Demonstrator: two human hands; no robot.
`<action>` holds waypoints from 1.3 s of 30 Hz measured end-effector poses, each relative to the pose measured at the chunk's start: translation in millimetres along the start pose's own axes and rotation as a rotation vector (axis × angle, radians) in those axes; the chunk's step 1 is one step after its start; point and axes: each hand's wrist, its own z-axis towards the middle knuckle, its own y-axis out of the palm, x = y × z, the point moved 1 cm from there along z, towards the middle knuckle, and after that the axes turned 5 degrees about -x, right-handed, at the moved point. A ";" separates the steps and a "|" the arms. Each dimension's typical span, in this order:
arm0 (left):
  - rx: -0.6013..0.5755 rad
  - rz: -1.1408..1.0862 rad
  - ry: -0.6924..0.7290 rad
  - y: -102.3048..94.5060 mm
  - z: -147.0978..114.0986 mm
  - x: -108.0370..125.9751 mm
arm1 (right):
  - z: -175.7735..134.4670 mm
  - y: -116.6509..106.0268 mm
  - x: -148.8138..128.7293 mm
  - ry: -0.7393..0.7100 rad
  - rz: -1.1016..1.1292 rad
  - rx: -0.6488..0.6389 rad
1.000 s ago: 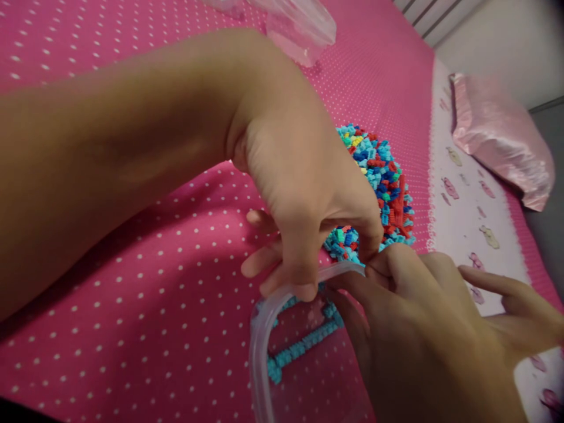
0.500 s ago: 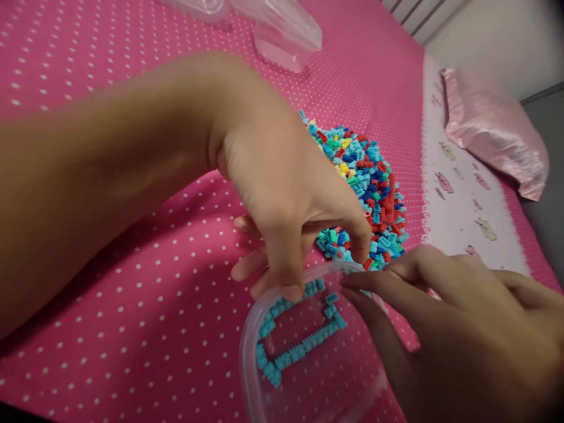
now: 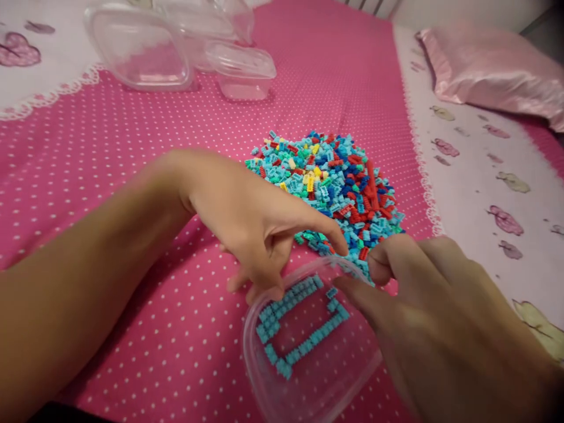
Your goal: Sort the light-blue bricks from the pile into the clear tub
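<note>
We log our left forearm (image 3: 101, 270) slanting up from the lower left edge, with the wrist (image 3: 183, 182) sharply bent left of centre. Our left hand (image 3: 242, 223) arches near mid-frame: index finger (image 3: 315, 220) stretched rightward, thumb (image 3: 267, 270) angled down, the two spread apart. Our right hand (image 3: 445, 317) enters at lower right, back uppermost, knuckles bent; its thumb (image 3: 361, 296) points left, below the curled index finger.

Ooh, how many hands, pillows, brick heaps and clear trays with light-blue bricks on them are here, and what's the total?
Hands: 2 (left hand, right hand)
Pillow: 1
Brick heap: 1
Clear tray with light-blue bricks: 1
Total: 5
</note>
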 end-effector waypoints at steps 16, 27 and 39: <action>0.058 0.048 -0.047 1.8 -1.7 3.8 | 6.3 -3.0 -7.4 -0.070 0.012 -0.027; 0.069 0.091 -0.058 2.2 -3.2 4.3 | 2.2 0.9 -5.1 -0.076 0.018 -0.054; 0.081 0.074 -0.048 4.9 -0.7 4.5 | 7.2 -8.0 -8.1 0.058 -0.097 -0.029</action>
